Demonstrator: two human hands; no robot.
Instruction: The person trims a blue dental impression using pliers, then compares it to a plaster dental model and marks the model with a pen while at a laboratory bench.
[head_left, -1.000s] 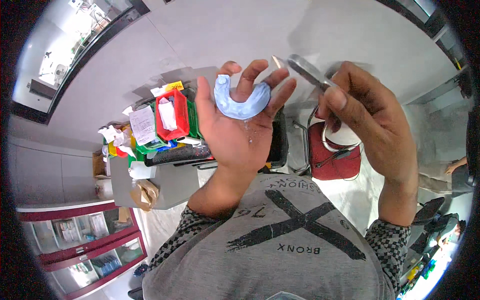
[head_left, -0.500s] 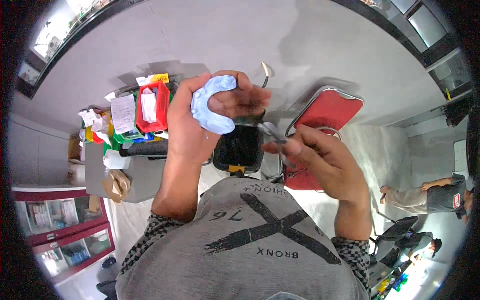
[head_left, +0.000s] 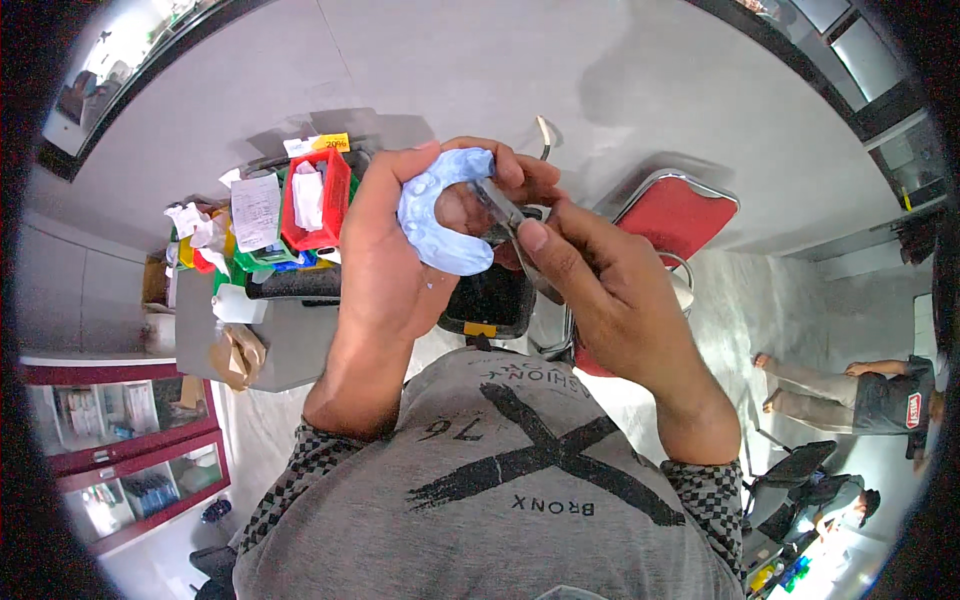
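Note:
My left hand (head_left: 385, 260) is wrapped around a pale blue horseshoe-shaped dental cast (head_left: 425, 215), cradled in the palm with its opening to the right. My right hand (head_left: 610, 290) grips a slim metal blade tool (head_left: 500, 210), thumb on top. The tool’s tip is at the inner side of the cast’s upper arm; whether it touches is hard to tell.
Bins (head_left: 335, 205) with papers sit on a grey desk (head_left: 295, 360) at left, above a maroon glass-fronted cabinet (head_left: 130, 440). Beyond my hands are a red chair (head_left: 680, 215) and black container (head_left: 485, 310). At right are two people (head_left: 885, 400) (head_left: 830, 510) and a dark chair (head_left: 790, 465).
My left fingers have curled from spread to wrapped around the cast, which has turned to open rightward. My right hand has moved left and down, bringing the tool to the cast.

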